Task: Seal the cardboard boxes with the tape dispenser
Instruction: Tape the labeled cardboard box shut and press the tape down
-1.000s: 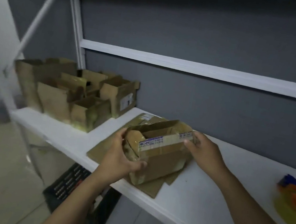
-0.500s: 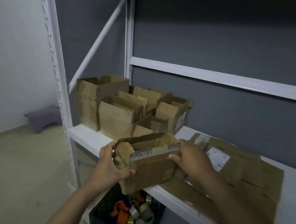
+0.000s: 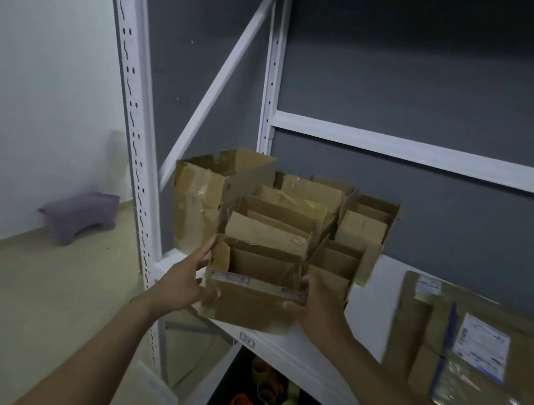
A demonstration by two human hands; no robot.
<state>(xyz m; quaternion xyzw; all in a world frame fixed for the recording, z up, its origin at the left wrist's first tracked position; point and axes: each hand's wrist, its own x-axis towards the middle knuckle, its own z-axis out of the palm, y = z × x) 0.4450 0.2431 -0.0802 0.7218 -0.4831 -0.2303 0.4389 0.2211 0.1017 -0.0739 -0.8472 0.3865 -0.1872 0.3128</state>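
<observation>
The small cardboard box [image 3: 250,304] has travelled left along the shelf [image 3: 306,350], off the flattened cardboard [image 3: 478,355] and up to the cluster of open boxes [image 3: 278,211]. Its top is open and untaped, so sealing probably comes later. The left hand [image 3: 184,285] and right hand [image 3: 319,309] form the grip, clamped on the box's two ends. It sits between them at the shelf's front edge; I cannot tell whether it is set down.
</observation>
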